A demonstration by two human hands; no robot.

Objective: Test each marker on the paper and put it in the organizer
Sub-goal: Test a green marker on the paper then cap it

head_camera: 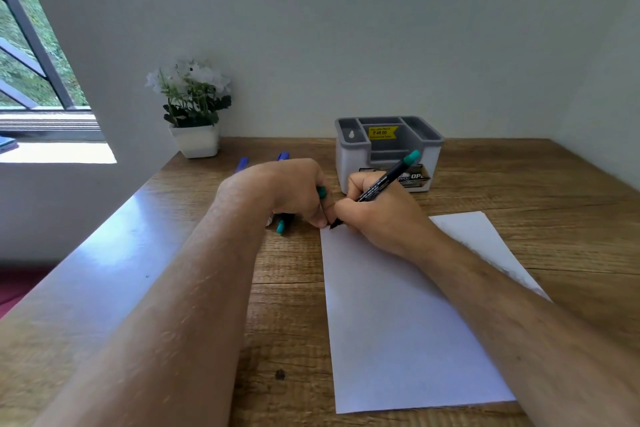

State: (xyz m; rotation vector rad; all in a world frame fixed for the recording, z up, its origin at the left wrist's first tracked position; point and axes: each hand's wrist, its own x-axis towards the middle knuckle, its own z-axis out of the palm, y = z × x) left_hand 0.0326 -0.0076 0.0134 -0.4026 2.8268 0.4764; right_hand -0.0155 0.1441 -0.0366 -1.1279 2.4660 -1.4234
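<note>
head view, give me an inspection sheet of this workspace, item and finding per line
surface: brown wood-grain table, against a pale wall.
job's things: white paper sheet lies flat; black marker with teal end has its tip at the sheet's far left corner; grey-and-white plastic organizer behind, no markers seen in it; teal cap; another teal-ended marker and two blue-capped markers lie on the table.
clutter: white flowers in a white pot.
grippers: right hand grips the marker; left hand holds the cap, fingers at the paper's corner.
cables: nothing seen.
surroundings: window at left.
</note>
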